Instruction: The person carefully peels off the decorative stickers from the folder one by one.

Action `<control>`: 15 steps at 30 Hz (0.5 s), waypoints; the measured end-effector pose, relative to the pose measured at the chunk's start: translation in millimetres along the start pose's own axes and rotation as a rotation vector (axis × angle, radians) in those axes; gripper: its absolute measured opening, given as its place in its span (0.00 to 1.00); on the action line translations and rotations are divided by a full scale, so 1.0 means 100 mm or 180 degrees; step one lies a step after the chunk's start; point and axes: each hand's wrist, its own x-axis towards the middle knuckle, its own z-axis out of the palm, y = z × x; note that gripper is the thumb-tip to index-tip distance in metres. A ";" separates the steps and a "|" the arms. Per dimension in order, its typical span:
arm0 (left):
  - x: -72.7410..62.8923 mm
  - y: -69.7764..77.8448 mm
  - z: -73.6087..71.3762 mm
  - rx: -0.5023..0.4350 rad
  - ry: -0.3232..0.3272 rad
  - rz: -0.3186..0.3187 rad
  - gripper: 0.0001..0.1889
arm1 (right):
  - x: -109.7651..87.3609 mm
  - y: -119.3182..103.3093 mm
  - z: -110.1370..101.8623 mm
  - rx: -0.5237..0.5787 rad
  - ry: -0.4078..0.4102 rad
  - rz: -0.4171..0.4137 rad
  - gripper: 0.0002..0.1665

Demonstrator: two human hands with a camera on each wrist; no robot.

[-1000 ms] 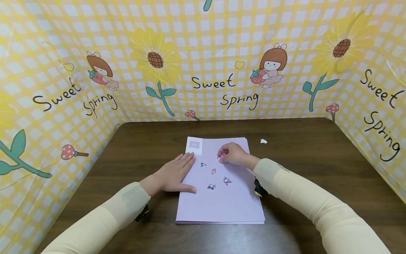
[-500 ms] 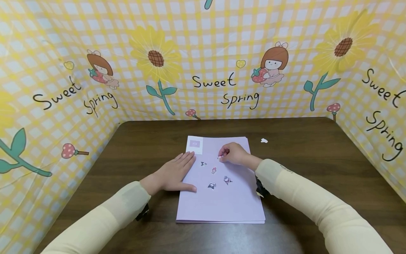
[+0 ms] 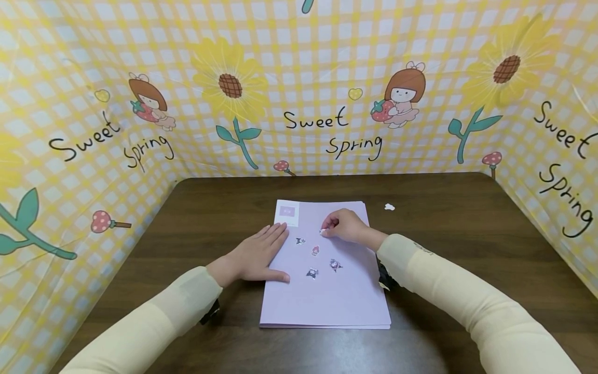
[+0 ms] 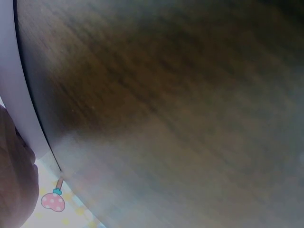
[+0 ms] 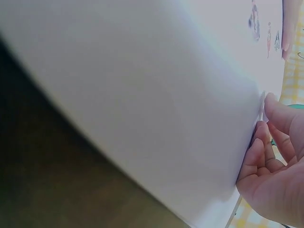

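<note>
A lilac paper booklet (image 3: 322, 306) lies on the table, with a white label (image 3: 286, 213) at its upper left corner. My left hand (image 3: 261, 254) rests with straight fingers along the booklet's left edge, thumb spread over the page. Above the upper middle of the page, my right hand (image 3: 345, 226) pinches a small sticker (image 3: 323, 232) between thumb and forefinger. In the right wrist view, the side of that hand (image 5: 275, 156) rests against the page and the sticker appears as a thin pale sliver. Several cartoon stickers (image 3: 335, 265) are scattered over the page's middle.
A small white cut-out piece (image 3: 389, 206) lies on the dark wood table (image 3: 458, 223), right of the booklet's top corner. A yellow checked cloth (image 3: 308, 67) with flowers and lettering stands around the table's back and sides.
The sticker in my right fingers has tilted, so less of its pink print shows from above. Both hands stay nearly in place.
</note>
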 end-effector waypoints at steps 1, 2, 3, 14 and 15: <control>0.00 0.00 0.00 0.0000 0.0004 -0.0001 0.62 | 0.00 0.00 0.00 0.0007 -0.0003 0.0003 0.06; 0.00 0.00 0.00 0.0000 0.0009 0.0000 0.62 | 0.01 0.00 0.00 0.0008 -0.0007 0.0002 0.06; 0.00 0.00 0.00 -0.0002 0.0008 -0.0003 0.62 | 0.01 0.00 0.00 0.0010 -0.0015 0.0007 0.06; 0.00 0.00 0.01 0.0004 0.0016 -0.0016 0.62 | 0.01 0.00 -0.01 0.0045 -0.0010 0.0044 0.06; 0.00 0.00 0.00 0.0001 0.0008 -0.0018 0.62 | 0.01 -0.01 -0.01 0.0065 -0.0010 0.0063 0.06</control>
